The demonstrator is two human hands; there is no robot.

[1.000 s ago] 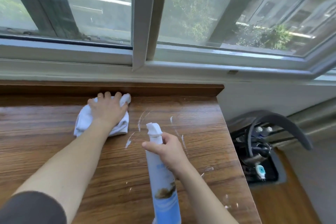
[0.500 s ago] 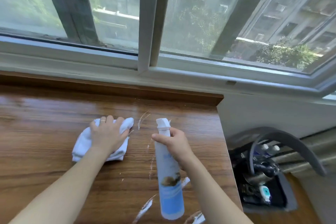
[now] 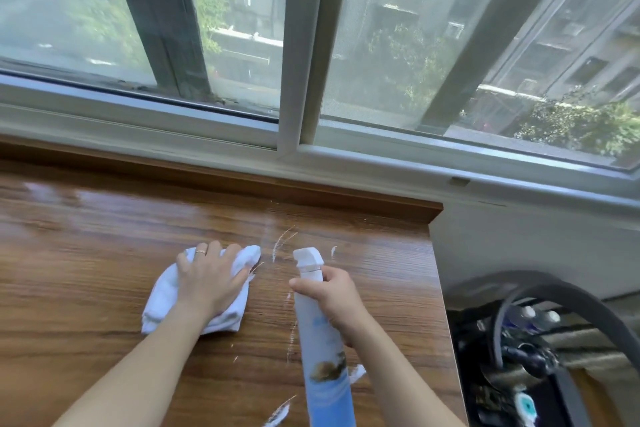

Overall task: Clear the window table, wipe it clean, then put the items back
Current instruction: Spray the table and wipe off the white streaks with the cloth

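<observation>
No text, brand, number or sign can be read. The spray bottle (image 3: 327,371) at lower centre of the frame carries a blue label with a brown picture, but any lettering on it is too blurred to make out.

Left hand (image 3: 207,282) pressed flat on a crumpled white cloth (image 3: 162,305) on the wood-grain table (image 3: 69,288); right hand (image 3: 334,298), just beside it, grips a blue-and-white plastic spray bottle (image 3: 323,357); white foam streaks (image 3: 282,239) lie between and beyond them.
</observation>
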